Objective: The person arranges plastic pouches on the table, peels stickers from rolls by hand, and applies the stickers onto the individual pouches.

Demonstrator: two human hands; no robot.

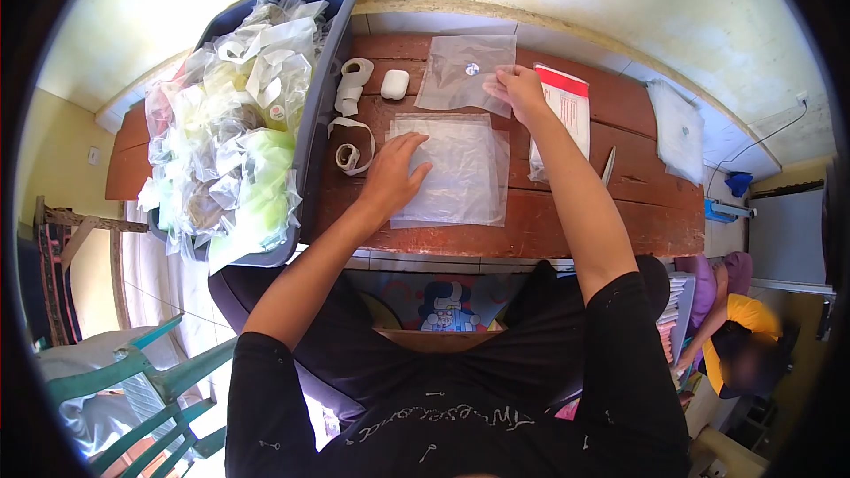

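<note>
My left hand (395, 175) lies on the left side of a stack of clear plastic bags (456, 177), its thumb and fingers apart. My right hand (519, 92) is closed on the right edge of a single clear plastic bag (447, 75), which lies just beyond the stack. A small round sticker (472, 69) shows on that bag. Left of the bag are a white case (395, 84) and a roll of labels (352, 80). A second label roll (347, 157), its strip curling loose, sits near my left hand.
A large grey bin (335, 62) heaped with filled plastic bags (235, 124) stands at the left. Right of my right hand lie a red-and-white packet (567, 106), a pointed white tool (609, 165) and more clear bags (677, 128). Another person (739, 327) sits at the lower right.
</note>
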